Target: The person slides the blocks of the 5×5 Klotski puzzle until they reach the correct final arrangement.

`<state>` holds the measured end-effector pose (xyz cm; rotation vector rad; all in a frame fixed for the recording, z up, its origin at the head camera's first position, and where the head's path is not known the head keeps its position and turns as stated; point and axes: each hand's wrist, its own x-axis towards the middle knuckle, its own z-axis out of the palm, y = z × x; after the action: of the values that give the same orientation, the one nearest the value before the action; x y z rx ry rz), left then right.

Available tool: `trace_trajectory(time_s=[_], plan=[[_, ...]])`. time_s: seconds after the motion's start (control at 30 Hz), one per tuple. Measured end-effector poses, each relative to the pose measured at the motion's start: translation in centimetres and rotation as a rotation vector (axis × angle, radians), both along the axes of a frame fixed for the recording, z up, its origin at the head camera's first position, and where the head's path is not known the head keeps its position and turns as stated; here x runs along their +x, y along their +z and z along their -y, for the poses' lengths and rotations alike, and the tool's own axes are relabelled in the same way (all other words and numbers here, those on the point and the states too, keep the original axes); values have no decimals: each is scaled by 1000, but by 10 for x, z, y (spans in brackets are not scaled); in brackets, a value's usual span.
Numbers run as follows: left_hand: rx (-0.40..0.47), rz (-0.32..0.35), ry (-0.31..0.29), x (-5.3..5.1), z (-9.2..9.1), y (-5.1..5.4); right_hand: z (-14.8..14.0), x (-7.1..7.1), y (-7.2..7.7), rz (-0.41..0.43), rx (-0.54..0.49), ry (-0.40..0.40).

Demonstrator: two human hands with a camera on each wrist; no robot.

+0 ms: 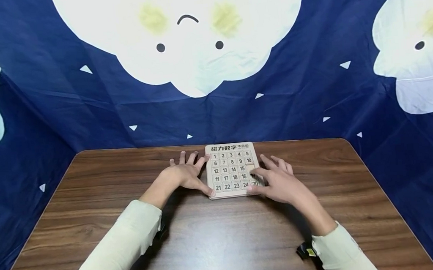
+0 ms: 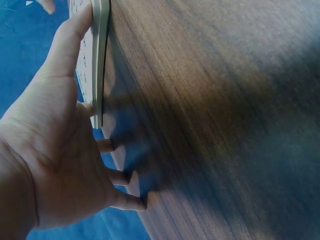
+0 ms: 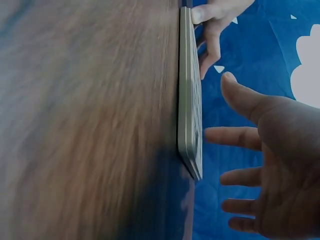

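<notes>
A pale wooden number-slide board (image 1: 229, 195) lies flat near the table's far edge, with Chinese lettering along its top. Its square tiles carry black numbers, and a bare slot (image 1: 250, 167) shows in the right column below tile 10. With fingers spread, my left hand (image 1: 186, 174) rests its thumb and index fingertip on the board's left side. The other left fingertips touch the tabletop in the left wrist view. My right hand (image 1: 281, 185) is over the right side, its index finger near tile 19 and its thumb near tiles 24 and 20. The right wrist view shows those fingers (image 3: 240, 176) extended.
The brown wood-grain table (image 1: 217, 245) extends in front of the board and to both sides. Behind it hangs a dark blue cloth (image 1: 96, 114) with white clouds and small triangles. A black strap-like device (image 1: 306, 251) is at my right sleeve.
</notes>
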<state>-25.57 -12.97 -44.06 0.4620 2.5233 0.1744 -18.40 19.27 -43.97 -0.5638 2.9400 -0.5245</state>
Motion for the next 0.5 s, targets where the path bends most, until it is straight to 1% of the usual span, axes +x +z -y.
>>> trace_trajectory(time_s=[0.1, 0.2, 0.23, 0.33, 0.4, 0.43, 0.5], plan=[[-2, -5, 6, 0, 2, 1, 10, -9, -1, -2, -3, 39], [-7, -6, 3, -1, 3, 1, 12, -16, -2, 39, 25, 58], [-8, -6, 1, -1, 3, 1, 11, -16, -2, 49, 46, 52], [-4, -5, -3, -2, 3, 0, 3, -16, -1, 66, 83, -1], [-3, -4, -4, -1, 2, 0, 0, -15, -1, 50, 94, -28], [-2, -4, -3, -1, 1, 0, 0, -15, -1, 41, 90, -26], [0, -2, 1, -1, 1, 0, 5, -16, -2, 25, 74, 2]])
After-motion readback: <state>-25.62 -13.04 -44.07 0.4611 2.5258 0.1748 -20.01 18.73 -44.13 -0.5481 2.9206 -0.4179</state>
